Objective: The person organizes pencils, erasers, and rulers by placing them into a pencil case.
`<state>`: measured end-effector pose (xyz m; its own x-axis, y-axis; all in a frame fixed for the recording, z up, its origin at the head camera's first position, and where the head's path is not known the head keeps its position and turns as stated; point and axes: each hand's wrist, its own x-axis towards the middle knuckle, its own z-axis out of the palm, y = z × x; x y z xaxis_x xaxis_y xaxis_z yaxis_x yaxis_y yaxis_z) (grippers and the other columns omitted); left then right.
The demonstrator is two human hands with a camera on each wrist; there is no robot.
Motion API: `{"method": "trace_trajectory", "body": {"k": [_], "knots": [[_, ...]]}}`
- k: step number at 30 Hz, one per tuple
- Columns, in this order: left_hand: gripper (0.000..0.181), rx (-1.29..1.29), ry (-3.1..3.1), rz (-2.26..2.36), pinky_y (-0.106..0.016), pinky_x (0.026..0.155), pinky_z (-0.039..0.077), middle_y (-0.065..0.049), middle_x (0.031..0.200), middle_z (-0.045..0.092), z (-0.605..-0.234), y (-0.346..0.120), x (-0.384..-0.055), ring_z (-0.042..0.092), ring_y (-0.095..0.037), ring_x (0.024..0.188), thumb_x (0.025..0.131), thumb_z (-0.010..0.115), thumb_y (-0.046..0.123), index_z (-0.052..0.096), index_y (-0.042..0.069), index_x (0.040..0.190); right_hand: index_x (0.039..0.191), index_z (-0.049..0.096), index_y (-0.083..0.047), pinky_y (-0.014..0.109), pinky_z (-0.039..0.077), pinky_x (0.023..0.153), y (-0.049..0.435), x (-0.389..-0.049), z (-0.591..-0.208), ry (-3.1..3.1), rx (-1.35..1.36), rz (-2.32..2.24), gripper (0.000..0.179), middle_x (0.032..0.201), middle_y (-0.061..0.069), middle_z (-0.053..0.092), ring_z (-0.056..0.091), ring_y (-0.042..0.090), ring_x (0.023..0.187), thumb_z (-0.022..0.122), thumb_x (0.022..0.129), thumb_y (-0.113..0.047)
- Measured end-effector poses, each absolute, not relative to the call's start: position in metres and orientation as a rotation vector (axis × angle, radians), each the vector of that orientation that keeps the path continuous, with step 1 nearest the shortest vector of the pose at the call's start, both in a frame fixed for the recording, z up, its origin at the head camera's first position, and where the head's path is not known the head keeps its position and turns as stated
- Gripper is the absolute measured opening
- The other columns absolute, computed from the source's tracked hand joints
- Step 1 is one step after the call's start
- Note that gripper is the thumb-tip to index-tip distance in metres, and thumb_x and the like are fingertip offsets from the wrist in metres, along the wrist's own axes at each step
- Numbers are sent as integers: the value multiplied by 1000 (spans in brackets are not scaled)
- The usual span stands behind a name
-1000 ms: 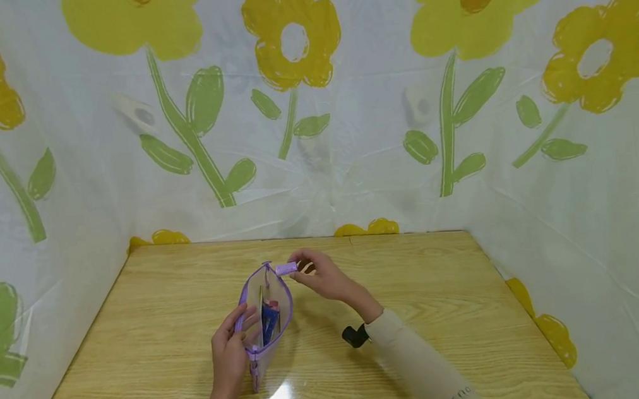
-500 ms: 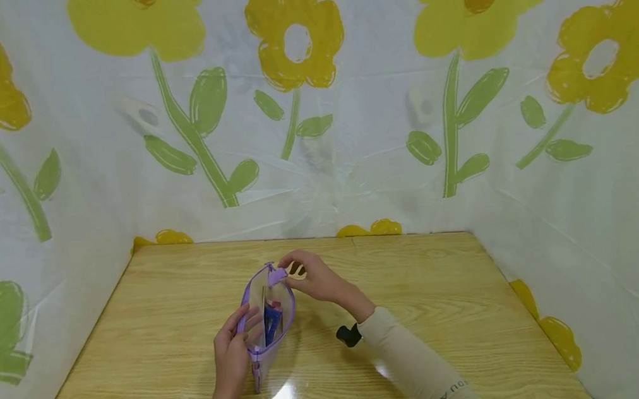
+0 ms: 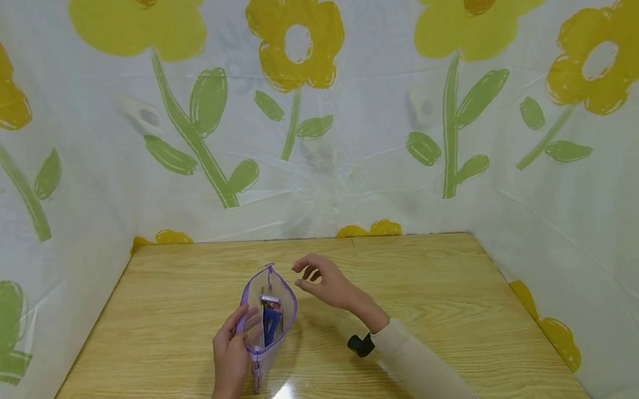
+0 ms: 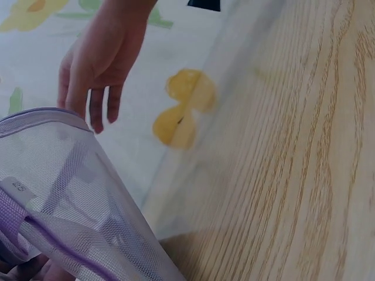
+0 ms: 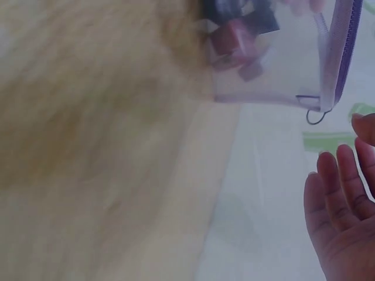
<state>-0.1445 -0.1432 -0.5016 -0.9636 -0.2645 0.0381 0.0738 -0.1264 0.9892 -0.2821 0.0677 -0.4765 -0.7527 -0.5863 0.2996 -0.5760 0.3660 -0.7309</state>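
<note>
A see-through mesh zipper pouch [image 3: 289, 303] with purple edging stands with its mouth spread wide in the head view. My left hand [image 3: 231, 350] grips its left side. Inside lie a small pale purple piece [image 3: 270, 299], a blue item [image 3: 271, 324] and something reddish, which the right wrist view shows as a red block [image 5: 233, 41] through the mesh. Off the pouch's far right side, my right hand [image 3: 326, 281] is held with loosely bent fingers and nothing in them. In the left wrist view the same right hand [image 4: 99, 64] hangs beyond the pouch's rim.
The wooden table [image 3: 419, 292] extends to both sides. A white cloth [image 3: 350, 159] printed with yellow flowers walls it at the back and sides. A small wire ring [image 5: 316, 117] hangs from the pouch's zipper end.
My right hand brought the small purple piece over the pouch's mouth and let it go; it now lies inside. The hand has since drawn back right. My left hand keeps its grip.
</note>
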Motion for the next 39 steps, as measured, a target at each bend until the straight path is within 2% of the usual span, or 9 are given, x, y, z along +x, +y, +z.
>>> {"method": "trace_trajectory", "body": {"k": [7, 11, 15, 18, 21, 23, 26, 30, 39], "knots": [[54, 179, -1956, -2145, -19, 94, 57, -33, 140, 54, -500, -141, -146, 65, -4, 111, 94, 25, -13, 42, -14, 145, 126, 63, -12, 38, 57, 87, 99, -269, -492, 2654, -988, -1382, 26, 124, 14, 66, 63, 21, 101, 64, 100, -17], [53, 175, -2022, -2061, -19, 97, 55, -30, 138, 57, -500, -134, -148, 64, -20, 120, 94, 29, -14, 47, -12, 143, 131, 62, -10, 40, 55, 89, 121, -261, -500, 2726, -925, -1309, 31, 126, 13, 65, 61, 23, 105, 62, 102, -21], [49, 115, -2176, -1868, -39, 109, 51, -28, 141, 56, -502, -125, -149, 53, -40, 133, 95, 37, -10, 52, -10, 141, 133, 60, -4, 44, 54, 90, 143, -253, -506, 2769, -850, -1287, 36, 127, 16, 64, 60, 26, 107, 63, 101, -20], [39, 34, -2284, -1689, -54, 111, 46, -27, 140, 58, -507, -119, -151, 51, -43, 135, 102, 43, 0, 56, -8, 139, 133, 60, -1, 47, 54, 91, 157, -247, -511, 2812, -793, -1265, 36, 126, 17, 64, 60, 28, 107, 65, 100, -16], [39, -77, -2344, -1553, -49, 95, 59, -29, 125, 66, -513, -113, -152, 67, -42, 109, 101, 45, -2, 56, -10, 137, 132, 60, -1, 48, 54, 93, 168, -242, -515, 2884, -730, -1180, 37, 126, 16, 64, 60, 28, 109, 66, 99, -14], [41, -154, -2372, -1457, -40, 79, 62, -28, 119, 67, -516, -109, -152, 68, -36, 85, 95, 48, -8, 55, -13, 136, 133, 60, 0, 50, 54, 96, 173, -237, -514, 2936, -687, -1104, 38, 127, 15, 63, 59, 30, 114, 67, 98, -13], [49, -252, -2421, -1332, -39, 75, 61, -27, 119, 66, -517, -103, -151, 65, -31, 81, 86, 50, -14, 54, -14, 135, 136, 59, 1, 54, 52, 101, 179, -231, -512, 3012, -628, -967, 43, 131, 17, 62, 55, 36, 123, 68, 97, -14], [49, -291, -2555, -1202, -56, 103, 53, -29, 141, 56, -515, -96, -147, 59, -45, 123, 91, 53, -6, 53, -10, 140, 141, 54, 4, 59, 47, 107, 183, -223, -506, 3090, -611, -777, 52, 138, 23, 58, 50, 43, 131, 69, 96, -17], [59, -437, -2736, -1075, -61, 116, 37, -31, 159, 32, -502, -94, -138, 32, -48, 146, 101, 58, 16, 38, 6, 156, 147, 44, 6, 65, 33, 117, 182, -221, -503, 3213, -587, -489, 65, 149, 29, 46, 39, 48, 140, 68, 97, -27]]}}
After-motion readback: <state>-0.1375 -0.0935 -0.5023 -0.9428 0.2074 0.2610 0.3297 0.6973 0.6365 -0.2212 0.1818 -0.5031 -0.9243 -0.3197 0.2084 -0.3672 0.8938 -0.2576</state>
